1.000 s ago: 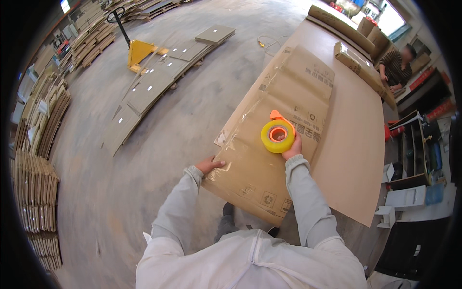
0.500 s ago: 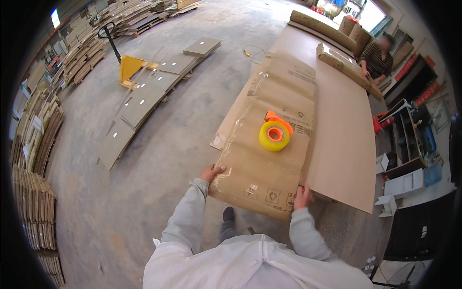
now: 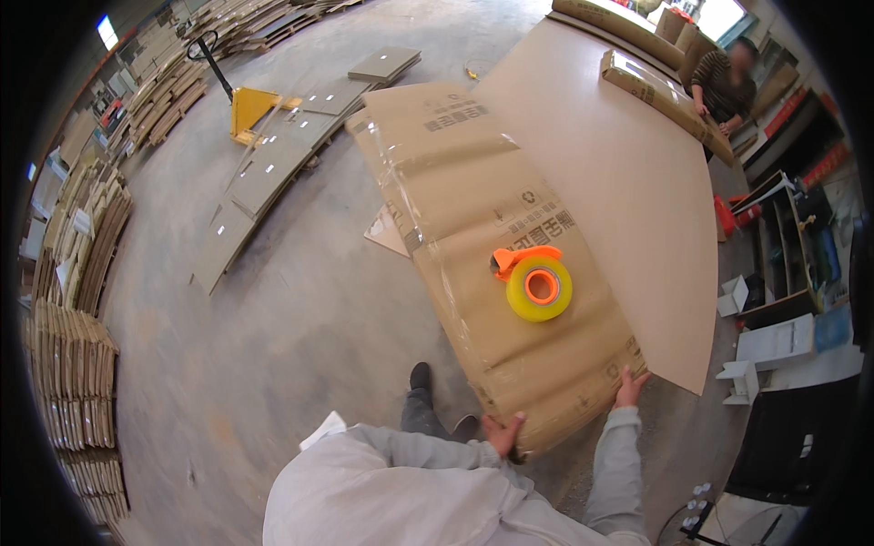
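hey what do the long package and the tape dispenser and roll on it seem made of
The package looks like matte cardboard: brown, printed and creased, with shiny streaks along its left edge. The tape dispenser is probably smooth plastic, given its bright orange. The tape roll may be glossy plastic film, judging by its smooth yellow ring.

A long brown cardboard package [image 3: 464,246], creased (glossy along one edge), lies aslant beneath a yellow-and-orange tape dispenser [image 3: 537,265].
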`<state>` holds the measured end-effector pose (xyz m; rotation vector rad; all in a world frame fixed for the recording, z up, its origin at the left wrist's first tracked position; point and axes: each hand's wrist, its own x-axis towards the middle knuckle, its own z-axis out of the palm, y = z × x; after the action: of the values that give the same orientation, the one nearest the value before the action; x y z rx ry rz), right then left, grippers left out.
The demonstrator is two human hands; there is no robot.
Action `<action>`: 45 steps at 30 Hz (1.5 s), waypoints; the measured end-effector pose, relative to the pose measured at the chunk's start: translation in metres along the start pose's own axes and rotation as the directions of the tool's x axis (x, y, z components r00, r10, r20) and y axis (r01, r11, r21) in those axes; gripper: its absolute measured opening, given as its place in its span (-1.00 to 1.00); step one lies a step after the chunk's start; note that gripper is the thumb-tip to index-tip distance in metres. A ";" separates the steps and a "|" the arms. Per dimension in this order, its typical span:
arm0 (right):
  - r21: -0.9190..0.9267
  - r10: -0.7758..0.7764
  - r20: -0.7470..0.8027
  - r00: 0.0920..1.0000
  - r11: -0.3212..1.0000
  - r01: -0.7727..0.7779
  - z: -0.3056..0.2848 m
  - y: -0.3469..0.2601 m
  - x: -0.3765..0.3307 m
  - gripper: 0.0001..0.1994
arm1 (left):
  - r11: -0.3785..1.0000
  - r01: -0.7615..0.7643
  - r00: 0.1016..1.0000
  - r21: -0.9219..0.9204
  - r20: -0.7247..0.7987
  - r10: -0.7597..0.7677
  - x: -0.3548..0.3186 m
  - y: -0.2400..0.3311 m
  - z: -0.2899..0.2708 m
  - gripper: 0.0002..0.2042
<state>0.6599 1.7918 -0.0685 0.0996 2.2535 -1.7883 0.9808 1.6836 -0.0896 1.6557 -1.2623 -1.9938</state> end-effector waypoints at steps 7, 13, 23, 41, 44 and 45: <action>-0.810 -0.163 0.132 0.978 0.551 0.201 0.017 -0.070 0.144 -0.18 | 0.986 0.024 0.841 0.168 0.529 -0.111 0.029 0.051 0.176 -0.05; -0.516 -0.250 0.147 0.957 0.806 0.290 0.025 -0.069 0.039 -0.36 | 0.296 -0.892 0.342 0.342 0.938 -0.053 0.071 0.183 0.091 -0.63; -0.843 -0.457 -0.485 0.746 0.470 -0.261 0.221 -0.035 -0.075 -0.45 | -0.203 -0.784 0.229 0.587 0.578 0.783 0.250 0.391 -0.122 -0.51; -0.628 -0.490 -0.489 0.722 0.772 0.099 0.440 -0.070 -0.096 -0.40 | -0.424 -0.895 0.007 0.141 0.953 0.303 0.338 0.422 -0.302 -0.29; -0.960 -0.516 -0.006 0.857 0.244 0.140 0.574 -0.103 -0.149 -0.35 | -0.326 -0.945 -0.063 0.030 0.961 0.271 0.339 0.436 -0.319 -0.36; -0.936 -0.404 -0.005 0.915 0.325 0.138 0.611 -0.121 -0.158 -0.34 | -0.278 -0.961 -0.080 -0.005 0.963 0.258 0.339 0.445 -0.326 -0.40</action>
<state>0.8847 1.1908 -0.0420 -0.3374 3.2571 -0.2714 1.0232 1.0474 0.0230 -0.5812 -2.8590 -0.7352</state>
